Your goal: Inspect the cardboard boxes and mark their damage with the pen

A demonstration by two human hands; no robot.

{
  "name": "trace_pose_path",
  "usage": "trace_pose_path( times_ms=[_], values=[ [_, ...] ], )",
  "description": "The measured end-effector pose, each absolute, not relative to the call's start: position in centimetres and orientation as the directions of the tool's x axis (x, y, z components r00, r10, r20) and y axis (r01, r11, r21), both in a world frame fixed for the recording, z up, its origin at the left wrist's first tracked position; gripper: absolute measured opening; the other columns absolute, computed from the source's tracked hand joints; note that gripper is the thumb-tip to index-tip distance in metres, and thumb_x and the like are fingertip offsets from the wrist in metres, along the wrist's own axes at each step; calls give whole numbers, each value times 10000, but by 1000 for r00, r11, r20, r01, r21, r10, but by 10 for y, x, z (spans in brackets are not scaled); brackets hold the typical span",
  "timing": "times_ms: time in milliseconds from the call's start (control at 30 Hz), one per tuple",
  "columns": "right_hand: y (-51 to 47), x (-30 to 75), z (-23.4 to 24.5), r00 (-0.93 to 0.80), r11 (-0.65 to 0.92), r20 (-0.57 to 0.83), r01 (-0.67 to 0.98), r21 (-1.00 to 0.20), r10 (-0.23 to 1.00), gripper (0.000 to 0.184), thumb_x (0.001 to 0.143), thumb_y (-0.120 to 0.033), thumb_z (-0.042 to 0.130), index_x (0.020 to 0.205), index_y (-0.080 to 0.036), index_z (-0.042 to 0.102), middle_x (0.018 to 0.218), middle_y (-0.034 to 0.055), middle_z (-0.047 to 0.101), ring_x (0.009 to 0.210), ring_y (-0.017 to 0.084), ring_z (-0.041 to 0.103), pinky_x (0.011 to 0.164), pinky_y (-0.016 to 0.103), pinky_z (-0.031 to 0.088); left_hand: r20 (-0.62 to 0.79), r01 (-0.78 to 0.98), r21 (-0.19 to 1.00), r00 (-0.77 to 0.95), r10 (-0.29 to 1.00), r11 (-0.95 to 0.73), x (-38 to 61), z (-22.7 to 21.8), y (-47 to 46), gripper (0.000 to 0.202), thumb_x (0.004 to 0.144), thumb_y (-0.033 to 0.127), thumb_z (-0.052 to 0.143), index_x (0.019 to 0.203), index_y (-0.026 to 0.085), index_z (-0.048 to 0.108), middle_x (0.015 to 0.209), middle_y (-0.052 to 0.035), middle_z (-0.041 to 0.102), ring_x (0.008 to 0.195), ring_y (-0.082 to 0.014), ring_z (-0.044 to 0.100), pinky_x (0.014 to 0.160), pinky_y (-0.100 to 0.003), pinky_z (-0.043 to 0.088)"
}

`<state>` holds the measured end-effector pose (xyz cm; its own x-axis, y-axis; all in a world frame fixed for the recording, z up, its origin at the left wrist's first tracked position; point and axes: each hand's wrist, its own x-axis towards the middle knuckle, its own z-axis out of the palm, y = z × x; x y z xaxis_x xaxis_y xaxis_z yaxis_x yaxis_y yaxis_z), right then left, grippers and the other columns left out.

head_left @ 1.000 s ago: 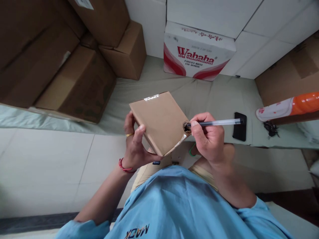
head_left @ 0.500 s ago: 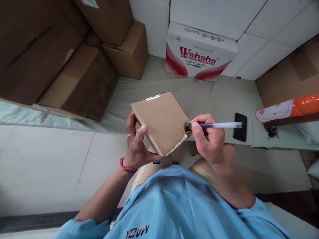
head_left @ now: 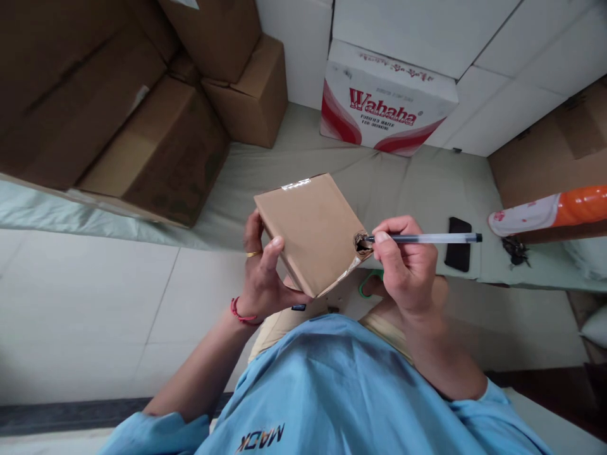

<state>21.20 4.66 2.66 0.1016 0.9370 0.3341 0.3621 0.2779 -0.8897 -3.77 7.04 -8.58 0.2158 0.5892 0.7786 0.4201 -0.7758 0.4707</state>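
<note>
A small brown cardboard box [head_left: 313, 230] is tilted in front of me, with clear tape on two of its edges. My left hand [head_left: 268, 268] grips its left side and lower corner, thumb on the near edge. Near the box's right corner is a torn, dark-rimmed hole [head_left: 363, 244]. My right hand [head_left: 405, 262] pinches a pen [head_left: 436, 238] with a clear barrel and dark cap end. Its tip points left at the hole's edge; whether it touches the cardboard I cannot tell.
Behind stands a white and red Wahaha carton [head_left: 384, 107] on a bench with a pale green cloth [head_left: 294, 151]. Large cardboard boxes [head_left: 156, 145] are stacked at left. On the right lie a black phone [head_left: 458, 244], keys [head_left: 515, 251] and an orange-and-white bottle [head_left: 550, 212].
My right hand has drawn the pen a little to the right, so its tip shows less inside the hole. The left hand still holds the box; the view has shifted slightly.
</note>
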Motion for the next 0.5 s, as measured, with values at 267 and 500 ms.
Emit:
trace_pose_path(
  times_ms=[267,500],
  values=[
    [48,211,32,42,257,292,370,-893,955,180,1077,-333,633,945,-220,679,662,-59,521,563,95,445,536,235,369,763,455,487,193,616,-746,-38,-90,68,1398,629,938,871,1767,422,244,1830,-150,216,1685,-493,290,1297,-691,396],
    [45,216,32,-8,209,216,285,-935,976,206,1068,-343,630,913,-214,674,651,-58,502,541,96,404,514,244,336,779,463,448,218,588,-765,-38,-87,70,1478,598,935,890,1787,396,197,1847,-166,191,1704,-480,258,1296,-690,408]
  ],
)
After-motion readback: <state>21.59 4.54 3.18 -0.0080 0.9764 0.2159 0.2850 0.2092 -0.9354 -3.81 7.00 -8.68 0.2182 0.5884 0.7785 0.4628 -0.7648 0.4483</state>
